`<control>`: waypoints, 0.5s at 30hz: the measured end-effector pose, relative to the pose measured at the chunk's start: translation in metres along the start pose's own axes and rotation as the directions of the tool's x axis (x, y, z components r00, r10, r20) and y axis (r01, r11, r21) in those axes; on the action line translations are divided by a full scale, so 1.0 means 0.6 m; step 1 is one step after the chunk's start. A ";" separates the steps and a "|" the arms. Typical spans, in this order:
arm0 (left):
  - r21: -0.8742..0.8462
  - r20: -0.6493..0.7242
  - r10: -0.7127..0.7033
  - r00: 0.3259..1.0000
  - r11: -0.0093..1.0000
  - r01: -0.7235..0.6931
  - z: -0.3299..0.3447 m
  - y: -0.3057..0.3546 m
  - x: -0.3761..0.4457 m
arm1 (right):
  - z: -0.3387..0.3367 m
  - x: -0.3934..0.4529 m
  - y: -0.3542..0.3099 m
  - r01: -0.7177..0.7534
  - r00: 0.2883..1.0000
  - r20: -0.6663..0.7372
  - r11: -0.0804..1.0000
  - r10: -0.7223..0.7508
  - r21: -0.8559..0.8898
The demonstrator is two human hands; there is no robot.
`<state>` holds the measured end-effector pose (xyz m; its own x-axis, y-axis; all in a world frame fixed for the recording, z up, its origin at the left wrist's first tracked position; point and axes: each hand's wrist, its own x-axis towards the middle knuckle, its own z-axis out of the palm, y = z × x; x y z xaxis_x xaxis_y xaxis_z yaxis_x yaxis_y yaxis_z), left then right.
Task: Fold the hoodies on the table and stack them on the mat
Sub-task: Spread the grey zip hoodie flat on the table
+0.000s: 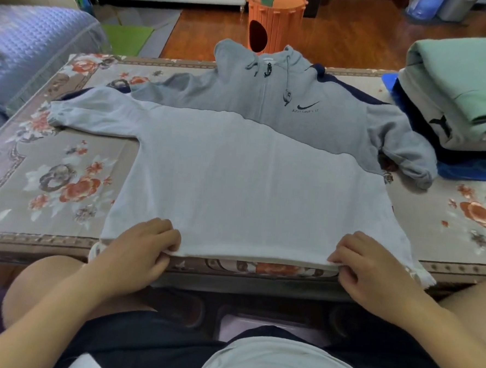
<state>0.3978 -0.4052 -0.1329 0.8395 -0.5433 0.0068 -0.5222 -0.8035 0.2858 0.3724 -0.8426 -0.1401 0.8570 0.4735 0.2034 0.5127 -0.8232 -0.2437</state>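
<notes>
On the floral-covered tabletop point(65, 178), the grey hoodie point(237, 160) lies face-up with its hood toward the far edge; the left hand point(144, 243) and right hand point(370, 265) each pinch its hem at the near edge, equally close.

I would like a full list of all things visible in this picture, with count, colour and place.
Hoodie: one, grey with navy shoulders, spread on table centre.
Folded stack: one pile, green on top, on blue mat, right.
Table: one, floral cover.
Bin: one, orange, on floor behind.
Bedding: purple, far left.
Left hand: grips hoodie hem, near edge.
Right hand: grips the same hem, further right.
</notes>
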 end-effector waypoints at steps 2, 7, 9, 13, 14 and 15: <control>0.042 0.104 -0.024 0.994 0.999 0.020 0.003 -0.008 0.001 | 0.007 -0.001 0.006 -0.035 0.993 0.117 0.999 0.033 0.014; 0.072 0.241 -0.044 0.969 0.997 0.028 -0.018 -0.012 0.010 | -0.017 0.015 0.007 -0.022 0.970 0.245 0.999 0.013 0.033; -0.003 0.289 -0.158 0.944 0.986 0.166 -0.033 -0.002 0.024 | -0.039 0.032 0.007 -0.092 0.921 0.380 0.996 0.088 -0.006; -0.014 0.112 -0.348 0.931 0.936 0.352 -0.047 0.015 0.085 | -0.084 0.127 0.003 -0.231 0.890 0.408 0.973 0.205 0.016; 0.017 0.000 -0.376 0.927 0.926 0.376 -0.047 0.016 0.099 | -0.084 0.160 0.002 -0.231 0.931 0.305 0.971 0.200 0.069; 0.046 -0.105 -0.425 0.899 0.901 0.432 -0.049 0.013 0.110 | -0.078 0.195 0.000 -0.223 0.958 0.206 0.968 0.197 0.112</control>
<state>0.4535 -0.4402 -0.1022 0.9925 -0.1210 -0.0147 -0.1150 -0.9695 0.2167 0.4700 -0.8020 -0.0721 0.9333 0.3559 -0.0483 0.3109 -0.8678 -0.3876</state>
